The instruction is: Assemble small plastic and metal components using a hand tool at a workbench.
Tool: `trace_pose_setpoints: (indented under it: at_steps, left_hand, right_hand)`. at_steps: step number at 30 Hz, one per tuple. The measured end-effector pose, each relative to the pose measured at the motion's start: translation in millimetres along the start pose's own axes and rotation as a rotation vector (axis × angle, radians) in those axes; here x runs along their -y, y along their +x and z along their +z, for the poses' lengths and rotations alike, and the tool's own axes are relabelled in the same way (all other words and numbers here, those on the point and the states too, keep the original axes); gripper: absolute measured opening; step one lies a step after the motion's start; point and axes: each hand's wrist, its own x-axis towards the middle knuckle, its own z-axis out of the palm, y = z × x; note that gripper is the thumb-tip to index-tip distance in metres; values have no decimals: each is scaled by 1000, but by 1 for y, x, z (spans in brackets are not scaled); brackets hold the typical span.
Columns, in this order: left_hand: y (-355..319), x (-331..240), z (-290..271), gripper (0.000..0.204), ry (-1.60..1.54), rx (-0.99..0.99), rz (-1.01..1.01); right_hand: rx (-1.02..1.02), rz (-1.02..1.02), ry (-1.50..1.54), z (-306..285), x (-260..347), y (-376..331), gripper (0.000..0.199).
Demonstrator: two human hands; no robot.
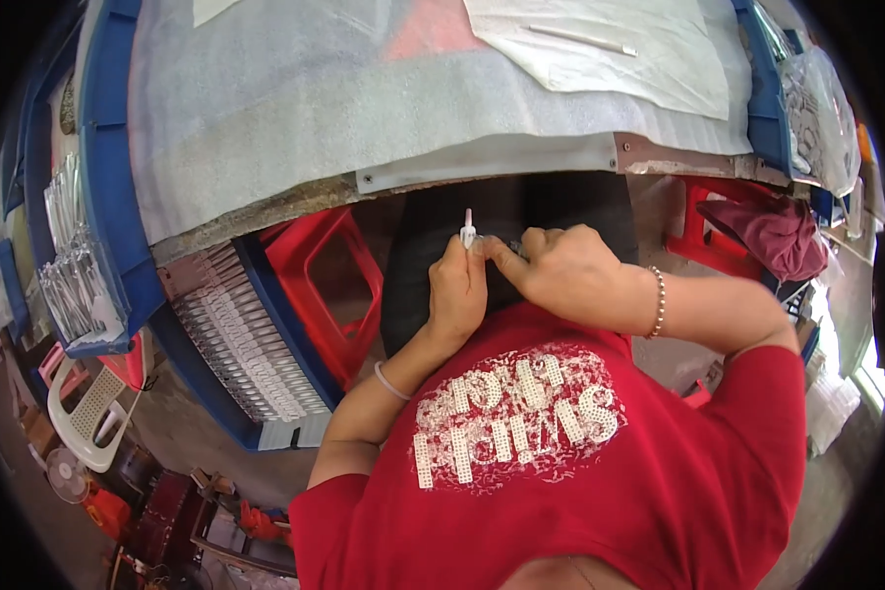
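My left hand [456, 290] is closed round a slim white pen-like piece with a narrow pinkish tip [468, 224], which points up and away from me over my lap. Most of its lower part is hidden in my fingers. Close beside it, my right hand [572, 267] has its fingers curled, and its thumb reaches across to the left fingertips. A small clear or greyish bit shows by the right fingers, too small to make out. Both hands are in front of the table's near edge.
A pale cloth-covered table [315, 108] curves ahead, with a thin white stick [582, 39] on a white sheet [619, 74]. To the left stand a blue tray [118, 197] and a blue crate of rowed clear-and-white pieces [256, 334]. Red stools [329, 285] stand below.
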Motion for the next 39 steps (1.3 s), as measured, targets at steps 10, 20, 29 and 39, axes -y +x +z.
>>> trace_pose_setpoints:
  at_steps: [10,20,29,39]
  left_hand:
    - [3,-6,-4,11,108,31,61]
    - [9,-11,-5,15,1,-16,43]
    - [8,-2,0,16,42,-72,218]
    - [-4,-16,-12,21,-359,120,-264]
  right_hand:
    - [29,169,404,7,-18,7,32]
    - [228,83,133,-7,-14,18,41]
    - [54,327,825,4,-23,10,35]
    - [-217,48,309,-3,5,-29,31]
